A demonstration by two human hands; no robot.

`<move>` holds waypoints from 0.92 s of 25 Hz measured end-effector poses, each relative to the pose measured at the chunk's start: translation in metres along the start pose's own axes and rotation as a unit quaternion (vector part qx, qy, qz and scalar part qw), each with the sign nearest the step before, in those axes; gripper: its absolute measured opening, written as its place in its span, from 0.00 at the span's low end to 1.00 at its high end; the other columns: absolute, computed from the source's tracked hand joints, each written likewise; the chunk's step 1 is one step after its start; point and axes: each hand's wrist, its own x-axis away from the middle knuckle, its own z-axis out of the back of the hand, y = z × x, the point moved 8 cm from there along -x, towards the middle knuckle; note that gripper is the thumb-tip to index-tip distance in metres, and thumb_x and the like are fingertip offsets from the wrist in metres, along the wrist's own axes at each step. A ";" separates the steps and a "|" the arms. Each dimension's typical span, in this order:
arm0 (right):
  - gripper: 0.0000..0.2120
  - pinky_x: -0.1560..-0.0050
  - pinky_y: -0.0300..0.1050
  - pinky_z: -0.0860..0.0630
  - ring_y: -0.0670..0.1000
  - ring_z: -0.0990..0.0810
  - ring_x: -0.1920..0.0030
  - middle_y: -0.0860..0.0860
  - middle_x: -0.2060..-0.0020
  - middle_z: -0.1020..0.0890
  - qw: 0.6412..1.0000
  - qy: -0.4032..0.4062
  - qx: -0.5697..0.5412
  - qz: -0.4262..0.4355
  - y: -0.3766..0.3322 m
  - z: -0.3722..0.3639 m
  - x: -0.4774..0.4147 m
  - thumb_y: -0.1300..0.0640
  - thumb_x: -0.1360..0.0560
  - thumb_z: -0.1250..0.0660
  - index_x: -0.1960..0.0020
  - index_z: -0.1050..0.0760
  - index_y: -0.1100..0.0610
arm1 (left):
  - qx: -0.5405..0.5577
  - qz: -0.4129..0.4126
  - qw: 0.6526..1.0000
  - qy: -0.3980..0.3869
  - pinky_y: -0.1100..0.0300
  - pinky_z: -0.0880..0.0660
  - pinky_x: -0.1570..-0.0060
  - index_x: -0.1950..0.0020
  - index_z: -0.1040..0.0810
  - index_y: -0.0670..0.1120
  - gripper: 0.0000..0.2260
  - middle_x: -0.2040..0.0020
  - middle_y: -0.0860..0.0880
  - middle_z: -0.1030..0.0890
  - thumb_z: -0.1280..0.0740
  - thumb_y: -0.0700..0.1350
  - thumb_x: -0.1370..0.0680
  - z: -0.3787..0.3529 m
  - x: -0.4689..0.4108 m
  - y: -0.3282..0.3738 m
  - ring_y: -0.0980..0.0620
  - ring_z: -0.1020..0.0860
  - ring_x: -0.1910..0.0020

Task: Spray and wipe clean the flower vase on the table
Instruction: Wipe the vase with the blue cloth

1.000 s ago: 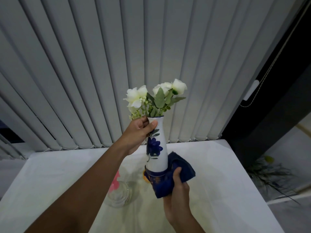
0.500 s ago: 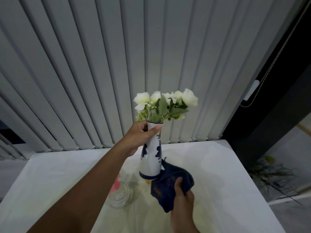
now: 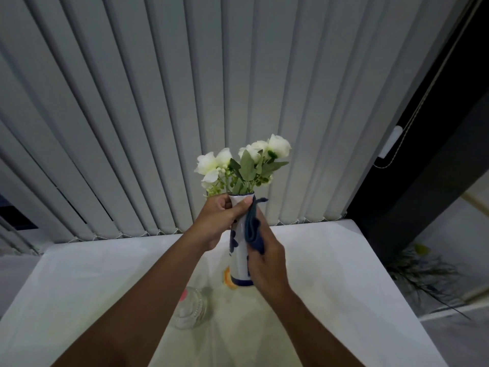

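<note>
Glass jar (image 3: 191,311), clear, with a pink part at its top, near the middle of the tabletop (image 3: 357,274), closest item to the viewer; well apart from both hands.

Right hand (image 3: 267,263): fingers closed around a folded dark blue cloth (image 3: 253,231), pressing it flat against the right flank of the vase; cloth reaches from mid-body up to the rim.

Flower vase (image 3: 239,256): white ceramic with blue floral pattern and blue foot band; held between the two hands, about upright, over the middle of the tabletop toward its far edge. Whether the foot touches the surface cannot be told. Long axis vertical, mouth pointing up.

Left hand (image 3: 219,221): fingers and thumb wrapped tight about the neck just under the rim, steadying it.

Judgement: wiping stroke runs along the vertical axis; the right hand is the working one.

White flowers (image 3: 243,165) with green leaves rise from the mouth.

Vertical blinds (image 3: 158,102) hang beyond the far edge.
</note>
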 end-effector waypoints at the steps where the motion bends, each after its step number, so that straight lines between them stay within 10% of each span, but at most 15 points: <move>1: 0.36 0.32 0.38 0.27 0.44 0.26 0.29 0.44 0.27 0.25 0.999 -0.003 -0.017 0.037 0.006 -0.002 0.011 0.68 0.26 0.41 0.21 0.36 0.48 | 0.015 -0.002 1.000 0.010 0.62 0.19 0.62 0.51 0.15 0.43 0.04 0.57 0.48 0.11 0.27 0.44 0.21 0.002 0.000 0.004 0.52 0.14 0.59; 3: 0.31 0.30 0.43 0.27 0.50 0.26 0.27 0.47 0.27 0.24 0.996 -0.003 -0.069 0.061 0.028 0.000 0.039 0.67 0.24 0.39 0.22 0.33 0.53 | 0.039 -0.004 0.999 0.027 0.58 0.18 0.56 0.46 0.16 0.40 0.08 0.51 0.43 0.12 0.28 0.44 0.21 0.011 -0.001 0.011 0.48 0.15 0.54; 7: 0.29 0.53 0.50 0.15 0.53 0.12 0.54 0.50 0.55 0.10 0.949 0.115 -0.214 -0.203 0.087 0.007 0.071 0.35 0.28 0.28 0.42 0.17 0.60 | 0.052 -0.011 0.999 0.004 0.54 0.18 0.50 0.41 0.18 0.37 0.12 0.43 0.38 0.14 0.30 0.44 0.19 0.022 -0.003 0.023 0.44 0.16 0.49; 9: 0.23 0.44 0.66 0.18 0.62 0.13 0.48 0.58 0.48 0.12 0.884 0.141 -0.354 -0.272 0.086 -0.002 0.071 0.44 0.24 0.30 0.39 0.19 0.61 | 0.063 -0.018 0.997 -0.026 0.57 0.17 0.47 0.39 0.19 0.42 0.10 0.42 0.43 0.13 0.33 0.44 0.18 0.018 -0.001 0.025 0.48 0.15 0.47; 12: 0.20 0.56 0.59 0.15 0.61 0.12 0.49 0.59 0.45 0.13 0.832 0.169 -0.460 -0.261 0.064 -0.004 0.065 0.48 0.24 0.31 0.36 0.20 0.59 | 0.048 -0.018 0.997 -0.065 0.61 0.20 0.43 0.33 0.24 0.48 0.13 0.39 0.52 0.14 0.37 0.50 0.17 0.005 0.001 0.025 0.56 0.17 0.41; 19: 0.08 0.64 0.44 0.18 0.48 0.12 0.61 0.48 0.62 0.11 0.910 0.239 -0.265 -0.209 0.056 0.006 0.088 0.46 0.23 0.31 0.54 0.13 0.44 | -0.004 -0.003 1.000 -0.022 0.58 0.21 0.44 0.38 0.19 0.51 0.14 0.45 0.51 0.12 0.35 0.57 0.18 0.003 -0.012 0.030 0.53 0.15 0.44; 23: 0.13 0.61 0.49 0.19 0.55 0.13 0.62 0.52 0.62 0.11 0.887 0.310 -0.220 -0.261 0.065 0.056 0.064 0.47 0.20 0.31 0.59 0.17 0.52 | -0.040 0.008 0.999 -0.002 0.62 0.19 0.57 0.47 0.17 0.48 0.14 0.56 0.52 0.11 0.36 0.56 0.18 0.016 -0.012 0.021 0.54 0.13 0.55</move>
